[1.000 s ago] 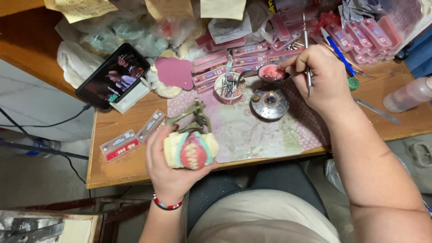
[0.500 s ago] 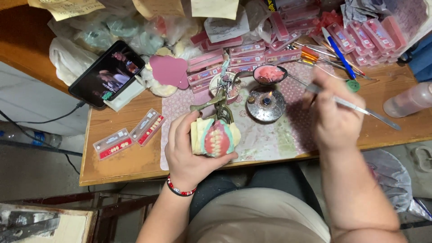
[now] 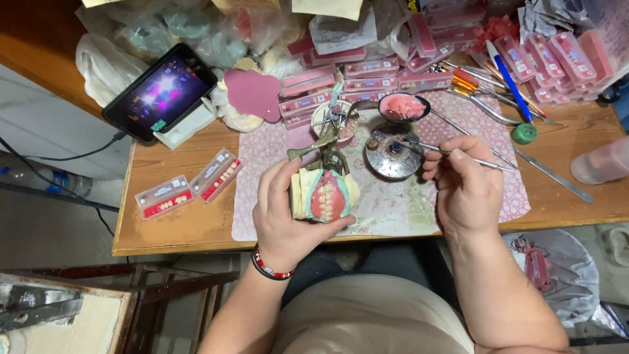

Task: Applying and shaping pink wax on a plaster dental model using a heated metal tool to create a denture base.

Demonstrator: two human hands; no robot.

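Over the pink patterned mat (image 3: 393,203) on the tabletop (image 3: 170,223), two bare hands work on a dental model.

Left hand (image 3: 285,219): closed around the dental model (image 3: 324,195), thumb under it and fingers along its left side, holding it just above the mat with the teeth facing up.

Dental model: pale plaster block with pink gum wax and a full row of white teeth set in it; a metal hinged frame (image 3: 321,147) rises from its far end.

Right hand (image 3: 466,187): fingers pinched on a thin metal tool (image 3: 452,154), held like a pen, its tip reaching left over the round metal burner (image 3: 392,156) just ahead of the hand.

Beyond the right hand: a spoon of pink wax (image 3: 401,107), and further metal tools (image 3: 498,111) lying loose.

Beyond the left hand: a small cup of burs (image 3: 331,121), stacked pink tooth-card boxes (image 3: 367,72), and a lit phone (image 3: 160,92) on a stand.

Left of the left hand: two cards of spare teeth (image 3: 190,183).

Progress, judged: the teeth look fully placed and the wax largely built up; the tool sitting at the burner rather than on the model suggests wax shaping is unfinished.
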